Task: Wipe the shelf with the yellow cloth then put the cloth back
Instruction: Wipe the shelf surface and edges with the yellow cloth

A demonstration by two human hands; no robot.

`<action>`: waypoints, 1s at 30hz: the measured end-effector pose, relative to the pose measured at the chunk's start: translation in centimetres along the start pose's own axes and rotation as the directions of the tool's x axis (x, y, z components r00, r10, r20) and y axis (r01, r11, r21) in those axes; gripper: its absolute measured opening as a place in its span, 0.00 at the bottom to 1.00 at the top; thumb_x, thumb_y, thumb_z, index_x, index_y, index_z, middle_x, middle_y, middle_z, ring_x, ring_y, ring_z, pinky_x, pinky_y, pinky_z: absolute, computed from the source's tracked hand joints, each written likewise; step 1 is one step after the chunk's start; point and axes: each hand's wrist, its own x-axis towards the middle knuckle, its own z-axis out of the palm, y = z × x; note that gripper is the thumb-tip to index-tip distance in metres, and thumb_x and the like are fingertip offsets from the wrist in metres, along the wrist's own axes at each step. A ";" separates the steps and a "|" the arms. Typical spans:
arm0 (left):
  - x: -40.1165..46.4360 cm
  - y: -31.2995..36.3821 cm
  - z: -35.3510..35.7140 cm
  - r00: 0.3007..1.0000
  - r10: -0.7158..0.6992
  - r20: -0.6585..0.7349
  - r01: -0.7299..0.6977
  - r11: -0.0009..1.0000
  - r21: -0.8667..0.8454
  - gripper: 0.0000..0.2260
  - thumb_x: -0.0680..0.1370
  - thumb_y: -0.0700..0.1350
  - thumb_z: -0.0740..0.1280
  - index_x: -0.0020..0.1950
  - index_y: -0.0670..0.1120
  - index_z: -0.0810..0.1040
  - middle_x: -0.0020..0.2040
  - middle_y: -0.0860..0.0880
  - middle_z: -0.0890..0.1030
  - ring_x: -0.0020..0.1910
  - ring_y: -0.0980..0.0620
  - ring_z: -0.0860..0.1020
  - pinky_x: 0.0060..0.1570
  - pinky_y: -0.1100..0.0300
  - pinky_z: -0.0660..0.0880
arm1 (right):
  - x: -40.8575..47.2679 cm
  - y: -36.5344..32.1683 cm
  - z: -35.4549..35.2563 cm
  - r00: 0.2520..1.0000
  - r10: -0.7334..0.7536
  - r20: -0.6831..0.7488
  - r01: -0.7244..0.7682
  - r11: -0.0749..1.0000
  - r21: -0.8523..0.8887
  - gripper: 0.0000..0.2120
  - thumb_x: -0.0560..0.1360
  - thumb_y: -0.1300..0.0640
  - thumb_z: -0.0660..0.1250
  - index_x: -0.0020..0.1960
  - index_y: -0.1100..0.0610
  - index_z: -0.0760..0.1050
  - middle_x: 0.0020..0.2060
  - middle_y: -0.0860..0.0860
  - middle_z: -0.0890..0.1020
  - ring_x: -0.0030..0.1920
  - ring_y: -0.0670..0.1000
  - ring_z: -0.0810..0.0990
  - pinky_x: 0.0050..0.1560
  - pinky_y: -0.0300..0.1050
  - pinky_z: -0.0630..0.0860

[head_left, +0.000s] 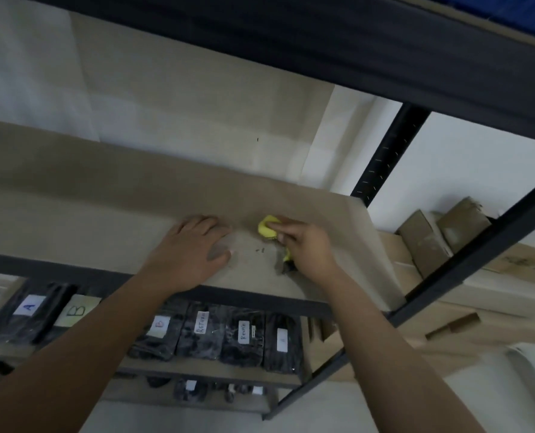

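1. Head view, nearest the camera: two bare forearms reach up and away toward a beige shelf [104, 195] set in a dark metal rack.
2. Left hand [194, 248] lies flat on the shelf near its front edge, fingers straight and spread, holding nothing; it reads as a brace.
3. Right hand [307, 248] sits just right of it, fingers curled round a bunched yellow cloth [267, 227]. The cloth pokes out beyond the fingertips on the far-left side, and a bit shows under the palm, pressed to the board.
4. Key relation: the cloth is already in the right hand and on the shelf, toward its right end. Small dark specks [261, 250] lie on the board between the two hands, just nearer the front edge than the cloth.
5. Judgement: wiping is under way. Most of the shelf stretches left, its long axis running left to right, so coming strokes likely sweep leftward, where the left hand blocks the path.
6. Below: black packets with white labels [241, 335] on the lower shelf. Right: cardboard boxes [441, 232].
7. Where the cloth belongs afterwards is not shown.
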 end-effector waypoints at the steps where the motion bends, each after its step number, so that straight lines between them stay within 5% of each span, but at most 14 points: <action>1: 0.0 0.0 -0.1 1.000 0.006 -0.002 -0.006 1.000 -0.005 0.35 0.69 0.67 0.39 0.73 0.56 0.59 0.74 0.53 0.61 0.73 0.52 0.54 0.70 0.55 0.50 | -0.8 0.3 -1.1 0.999 0.030 -0.042 -0.028 0.998 0.060 0.16 0.75 0.65 0.64 0.60 0.54 0.78 0.64 0.52 0.77 0.66 0.51 0.74 0.60 0.24 0.64; 5: -0.2 0.2 -0.1 1.000 0.013 -0.005 -0.013 1.000 0.006 0.36 0.69 0.66 0.38 0.74 0.55 0.58 0.75 0.52 0.60 0.74 0.52 0.54 0.70 0.56 0.48 | -4.2 3.6 -5.9 0.947 0.226 -0.227 -0.245 0.968 -0.059 0.16 0.78 0.61 0.61 0.64 0.53 0.74 0.68 0.51 0.72 0.67 0.52 0.71 0.66 0.37 0.64; 9: 0.1 0.1 0.2 1.000 0.016 -0.003 -0.016 1.000 0.026 0.35 0.70 0.66 0.38 0.74 0.54 0.58 0.75 0.50 0.60 0.74 0.50 0.55 0.72 0.53 0.50 | -5.5 6.5 -6.0 0.881 0.467 -0.075 -0.438 0.746 -0.502 0.20 0.81 0.51 0.52 0.72 0.47 0.60 0.76 0.53 0.54 0.76 0.57 0.52 0.75 0.56 0.53; 12: 0.1 0.3 0.1 1.000 0.021 0.012 -0.021 1.000 0.014 0.29 0.75 0.63 0.43 0.74 0.53 0.58 0.75 0.49 0.60 0.74 0.49 0.54 0.73 0.51 0.50 | -4.5 6.5 -5.5 0.826 0.542 -0.158 -0.556 0.733 -0.392 0.20 0.81 0.50 0.50 0.73 0.43 0.56 0.76 0.54 0.53 0.76 0.57 0.50 0.70 0.57 0.60; 17: 0.3 0.1 0.2 0.999 0.043 0.022 -0.043 0.999 -0.007 0.26 0.78 0.60 0.47 0.74 0.51 0.59 0.74 0.47 0.61 0.74 0.47 0.54 0.73 0.49 0.53 | -5.6 2.3 -2.6 0.848 0.455 -0.273 -0.529 0.760 -0.376 0.19 0.80 0.56 0.55 0.70 0.51 0.65 0.71 0.57 0.67 0.61 0.60 0.74 0.53 0.51 0.74; 23: 0.2 0.0 0.1 0.997 0.080 0.023 -0.079 0.997 -0.006 0.30 0.74 0.62 0.44 0.73 0.51 0.60 0.73 0.47 0.63 0.73 0.45 0.56 0.72 0.46 0.54 | -7.6 -4.3 1.9 0.942 0.169 -0.291 -0.219 0.965 -0.148 0.14 0.77 0.59 0.62 0.62 0.52 0.76 0.63 0.53 0.78 0.58 0.55 0.79 0.57 0.46 0.75; 27: 0.0 -0.1 0.1 0.996 0.093 0.015 -0.093 0.996 -0.008 0.28 0.76 0.60 0.45 0.73 0.51 0.60 0.74 0.46 0.63 0.73 0.45 0.56 0.72 0.46 0.53 | -7.5 -1.5 -1.7 0.824 0.396 -0.406 -0.479 0.869 -0.125 0.14 0.79 0.56 0.59 0.63 0.54 0.76 0.41 0.55 0.82 0.37 0.54 0.80 0.34 0.41 0.71; 30: 0.0 -0.2 0.1 0.996 0.092 0.015 -0.092 0.996 -0.015 0.24 0.79 0.58 0.49 0.73 0.51 0.60 0.73 0.46 0.63 0.73 0.45 0.56 0.72 0.47 0.51 | -6.8 1.0 -3.1 0.718 0.527 -0.455 -0.668 0.704 -0.240 0.15 0.80 0.57 0.56 0.64 0.55 0.72 0.53 0.59 0.80 0.49 0.60 0.79 0.43 0.49 0.77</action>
